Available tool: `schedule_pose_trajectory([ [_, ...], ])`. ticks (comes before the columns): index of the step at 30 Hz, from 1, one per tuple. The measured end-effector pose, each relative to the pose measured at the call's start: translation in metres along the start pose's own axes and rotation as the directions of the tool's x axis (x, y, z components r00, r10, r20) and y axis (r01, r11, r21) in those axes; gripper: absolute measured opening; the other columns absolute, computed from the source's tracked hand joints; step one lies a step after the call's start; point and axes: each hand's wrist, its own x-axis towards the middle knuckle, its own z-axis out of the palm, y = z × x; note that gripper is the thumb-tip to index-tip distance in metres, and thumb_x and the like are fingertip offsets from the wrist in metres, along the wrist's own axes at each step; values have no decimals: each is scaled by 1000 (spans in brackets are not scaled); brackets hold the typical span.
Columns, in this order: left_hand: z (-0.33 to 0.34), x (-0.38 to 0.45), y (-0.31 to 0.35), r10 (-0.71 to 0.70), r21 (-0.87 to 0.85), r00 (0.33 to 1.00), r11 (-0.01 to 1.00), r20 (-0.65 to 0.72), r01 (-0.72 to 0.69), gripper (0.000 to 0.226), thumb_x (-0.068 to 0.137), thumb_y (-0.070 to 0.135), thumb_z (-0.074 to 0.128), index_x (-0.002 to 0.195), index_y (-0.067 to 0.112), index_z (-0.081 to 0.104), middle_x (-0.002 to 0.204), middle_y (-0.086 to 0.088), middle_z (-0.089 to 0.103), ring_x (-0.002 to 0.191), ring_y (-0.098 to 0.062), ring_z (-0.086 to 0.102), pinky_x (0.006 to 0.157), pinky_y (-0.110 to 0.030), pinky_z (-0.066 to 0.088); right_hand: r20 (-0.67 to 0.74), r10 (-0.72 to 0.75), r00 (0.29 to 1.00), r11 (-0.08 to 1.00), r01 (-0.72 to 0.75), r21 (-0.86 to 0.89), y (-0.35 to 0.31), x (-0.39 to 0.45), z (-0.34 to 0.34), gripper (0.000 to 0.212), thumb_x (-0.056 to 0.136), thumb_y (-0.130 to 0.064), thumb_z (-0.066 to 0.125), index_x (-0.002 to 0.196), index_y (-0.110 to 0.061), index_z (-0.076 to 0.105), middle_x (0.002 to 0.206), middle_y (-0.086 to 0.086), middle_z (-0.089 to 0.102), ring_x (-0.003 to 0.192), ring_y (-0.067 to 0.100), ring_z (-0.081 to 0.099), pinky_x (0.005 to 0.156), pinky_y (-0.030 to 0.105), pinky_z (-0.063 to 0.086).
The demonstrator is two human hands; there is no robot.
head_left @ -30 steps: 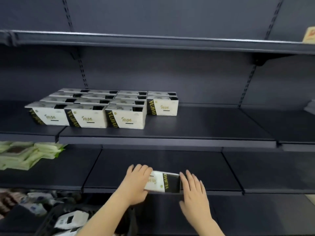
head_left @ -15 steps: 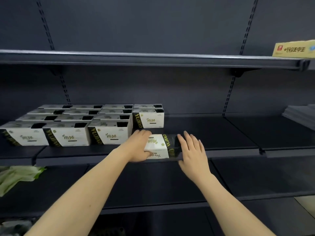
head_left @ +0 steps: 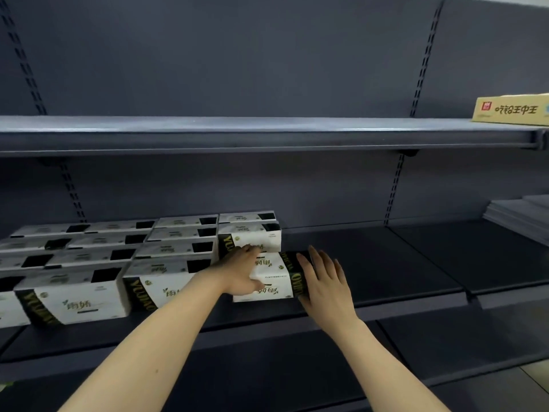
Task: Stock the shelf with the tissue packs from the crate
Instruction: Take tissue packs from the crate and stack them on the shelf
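Observation:
A white tissue pack (head_left: 274,278) with a black-and-gold band lies on the dark middle shelf (head_left: 371,263), in front of the rightmost column of stocked packs. My left hand (head_left: 240,270) grips its left end, fingers over the top and thumb on the front. My right hand (head_left: 323,281) presses flat against its right end with straight fingers. Several rows of the same packs (head_left: 166,289) fill the shelf's left part. The crate is out of view.
The upper shelf (head_left: 237,135) overhangs the packs and carries a yellow box (head_left: 511,110) at the far right. A stack of grey sheets (head_left: 523,215) lies on the neighbouring bay at right. A lower shelf (head_left: 445,337) juts out below my arms.
Both hands have lifted the pack from the lower shelf's level up onto the middle shelf and pushed it in towards the stocked rows. The view has tilted upward.

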Motion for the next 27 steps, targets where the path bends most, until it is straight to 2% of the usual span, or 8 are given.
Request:
schedule_pose_trajectory([
  [10, 3, -1, -2, -34, -4, 999, 999, 42, 34, 88, 90, 44, 57, 151, 12, 3, 159, -6, 7, 145, -24, 9, 115, -30, 15, 11, 7, 1000, 1000, -7, 7, 0, -2, 12, 90, 53, -23, 86, 131, -13, 44, 132, 15, 53, 117, 35, 55, 94, 52, 46],
  [15, 1, -3, 2, -84, 0, 995, 996, 56, 84, 93, 88, 49, 57, 152, 14, -1, 159, -6, 3, 146, -24, 5, 117, -33, 14, -15, 8, 1000, 1000, -8, 29, 3, 0, 11, 87, 56, -30, 86, 129, -11, 43, 128, 14, 56, 113, 34, 57, 90, 52, 49],
  [17, 1, -5, 5, -99, -30, 993, 994, 62, 101, 91, 87, 53, 56, 152, 15, 4, 158, -5, 10, 145, -23, 11, 115, -31, 19, -26, 14, 1000, 999, -13, 36, 3, 4, 12, 83, 58, -31, 84, 128, -11, 44, 126, 14, 58, 112, 34, 58, 89, 51, 50],
  [21, -1, -7, 13, -130, -93, 990, 987, 50, 134, 85, 85, 57, 57, 149, 15, 22, 147, -4, 36, 133, -21, 37, 104, -28, 36, -32, 19, 999, 999, -18, 28, 5, 7, 16, 76, 59, -25, 83, 125, -10, 49, 123, 14, 58, 109, 33, 59, 86, 49, 51],
  [27, -2, -10, 20, -149, -90, 988, 984, 44, 153, 80, 85, 56, 58, 146, 14, 29, 141, -4, 43, 126, -21, 44, 102, -29, 39, -44, 8, 999, 1000, -7, 20, 11, 7, 16, 74, 60, -25, 82, 124, -10, 49, 122, 15, 59, 107, 34, 59, 85, 49, 51],
])
